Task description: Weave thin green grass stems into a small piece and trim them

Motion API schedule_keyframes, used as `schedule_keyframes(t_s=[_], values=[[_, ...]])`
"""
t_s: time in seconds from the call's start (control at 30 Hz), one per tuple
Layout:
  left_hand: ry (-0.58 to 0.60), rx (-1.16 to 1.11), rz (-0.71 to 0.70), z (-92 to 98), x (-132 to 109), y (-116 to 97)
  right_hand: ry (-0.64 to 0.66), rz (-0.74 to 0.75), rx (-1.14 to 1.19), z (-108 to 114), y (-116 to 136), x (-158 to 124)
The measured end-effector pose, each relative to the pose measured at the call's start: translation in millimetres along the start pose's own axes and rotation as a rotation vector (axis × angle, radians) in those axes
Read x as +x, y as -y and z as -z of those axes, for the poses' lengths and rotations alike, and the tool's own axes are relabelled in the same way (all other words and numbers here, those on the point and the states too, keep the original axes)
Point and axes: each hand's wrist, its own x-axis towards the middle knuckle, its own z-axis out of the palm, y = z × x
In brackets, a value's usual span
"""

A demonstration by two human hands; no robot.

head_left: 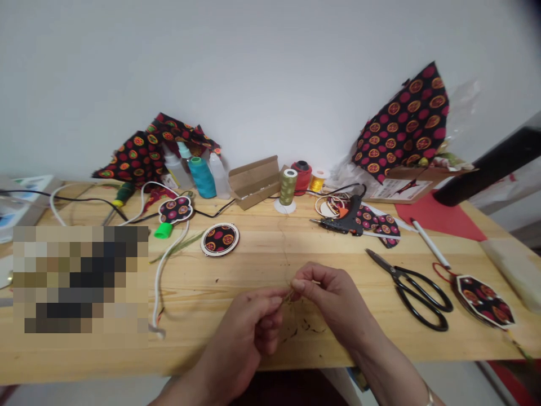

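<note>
Both hands meet low at the middle of a wooden table (236, 270). My left hand (253, 318) is closed, thumb and fingers pinching a thin olive-gold thread (289, 294). My right hand (327, 293) pinches the same thread just beside it, fingertips nearly touching those of the left. The thread runs up the table toward an olive thread spool (288, 187) standing at the back.
Black scissors (416, 293) lie right of my hands, a glue gun (343, 221) and white pen (430, 242) beyond. Fabric-covered discs (220, 238) and an octagon piece (485, 299) lie around. Patterned fabric (406, 127), spools, bottles and a cardboard box (253, 181) line the wall. A white cord (159, 282) lies at left.
</note>
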Motion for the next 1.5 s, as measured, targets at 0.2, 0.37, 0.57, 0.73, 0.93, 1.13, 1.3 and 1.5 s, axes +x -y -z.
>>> schedule_keyframes(t_s=[0.2, 0.37, 0.57, 0.73, 0.93, 1.13, 1.3, 1.5], values=[[-0.002, 0.081, -0.008, -2.0, -0.3, 0.6, 0.007, -0.012, 0.054, -0.6, 0.7, -1.2], [0.009, 0.149, -0.044, -1.7, 0.1, 2.2, 0.008, -0.03, 0.071, -0.7, 1.0, -2.0], [-0.019, 0.239, -0.065, -2.0, -2.0, 3.8, 0.001, -0.038, 0.056, -1.7, -1.2, -1.9], [-0.016, 0.287, -0.101, -0.6, -0.9, 5.7, 0.023, -0.034, 0.079, -2.4, -2.6, -2.5], [-0.029, 0.302, -0.109, 2.7, 1.1, 7.4, 0.039, -0.05, 0.116, -2.4, -1.6, -3.1], [-0.017, 0.324, -0.115, 3.5, 1.4, 8.3, 0.046, -0.061, 0.119, -1.5, -4.3, -2.4], [-0.045, 0.39, -0.128, 3.9, 1.3, 8.6, 0.082, -0.062, 0.102, 0.0, -7.6, -1.9], [-0.036, 0.392, -0.109, 4.7, 0.2, 8.6, 0.158, -0.107, 0.172, 2.4, -8.2, 0.5]])
